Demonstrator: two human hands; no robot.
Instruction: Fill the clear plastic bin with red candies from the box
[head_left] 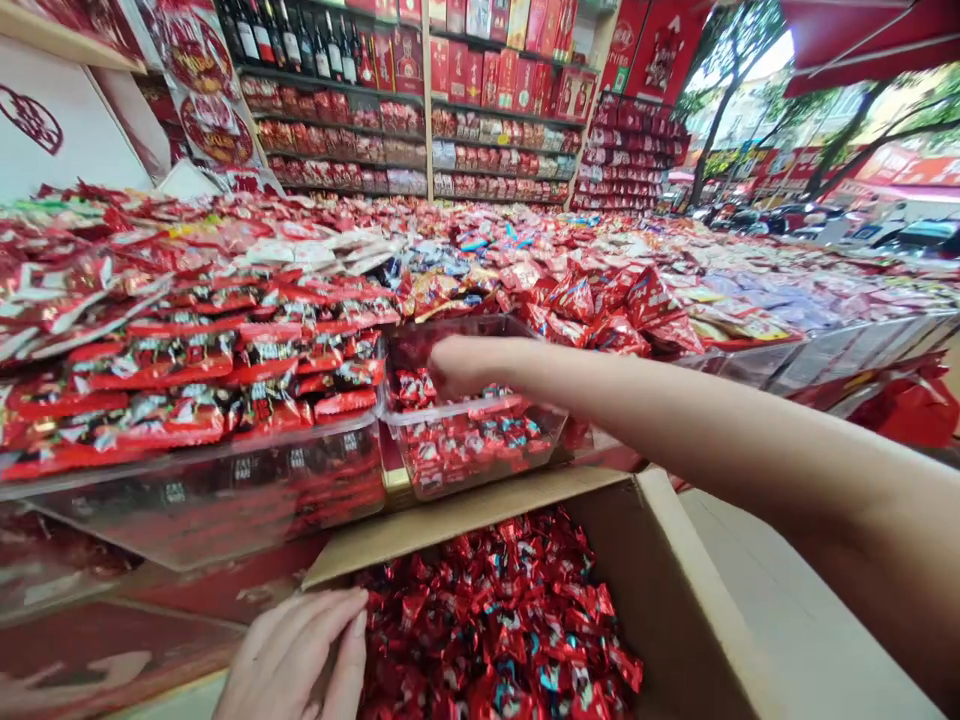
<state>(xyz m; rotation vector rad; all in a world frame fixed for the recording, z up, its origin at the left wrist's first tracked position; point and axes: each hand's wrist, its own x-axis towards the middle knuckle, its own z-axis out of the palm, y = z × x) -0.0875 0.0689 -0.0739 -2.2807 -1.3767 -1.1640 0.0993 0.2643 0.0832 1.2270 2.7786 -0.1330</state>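
My right hand [459, 365] reaches forward into a clear plastic bin [480, 470] on the display counter, which holds small red wrapped candies [465, 445]. Its fingers curl downward over the candies, and what they hold is hidden. My left hand [300, 655] lies flat with fingers together on the near left edge of an open cardboard box [675, 600]. The box is filled with the same red wrapped candies [495, 620].
A larger clear bin [210, 490] of red packets sits left of the small one. The counter beyond is heaped with red sweets. Shelves [420, 100] of bottles and red boxes line the back wall. A tiled floor [780, 600] lies on the right.
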